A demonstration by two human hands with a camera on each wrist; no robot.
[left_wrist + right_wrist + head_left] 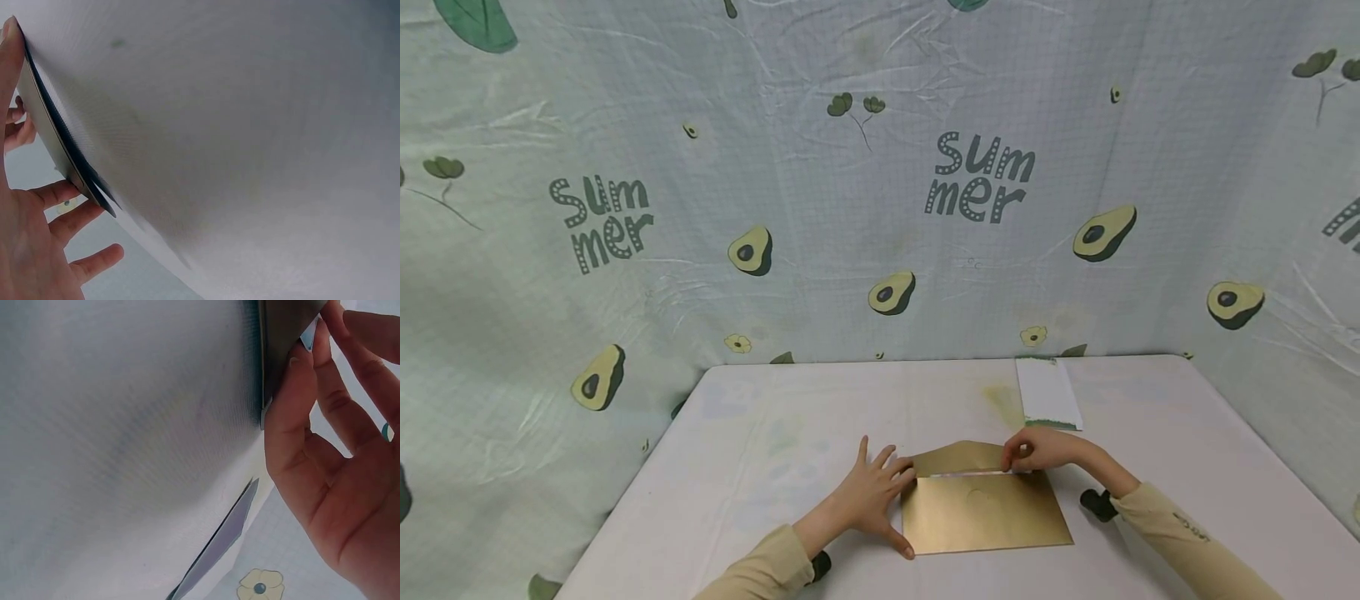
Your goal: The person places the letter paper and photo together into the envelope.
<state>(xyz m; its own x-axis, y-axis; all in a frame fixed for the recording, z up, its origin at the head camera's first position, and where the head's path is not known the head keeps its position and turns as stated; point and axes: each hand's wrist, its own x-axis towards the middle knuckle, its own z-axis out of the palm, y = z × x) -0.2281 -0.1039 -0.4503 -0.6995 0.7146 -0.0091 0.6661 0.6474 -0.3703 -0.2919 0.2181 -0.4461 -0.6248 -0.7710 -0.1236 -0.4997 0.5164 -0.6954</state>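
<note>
A gold envelope (pixel 985 512) lies on the white table, its flap (pixel 958 457) folded up away from me, with a thin pale strip showing along the opening. My left hand (pixel 874 493) is spread along the envelope's left edge. Its thumb touches the near corner and its fingers touch the upper left; the left wrist view shows these fingers mostly straight. At the flap's right end, my right hand (pixel 1040 449) pinches the gold paper between curled fingers and thumb. In the right wrist view the fingers (pixel 290 419) partly cover the flap's edge.
A flat white rectangle (pixel 1048 393) with green trim at both ends lies behind the right hand. The white table (pixel 737 467) meets a hanging cloth (pixel 820 192) printed with avocados at its back. Dark wrist devices show beneath both sleeves.
</note>
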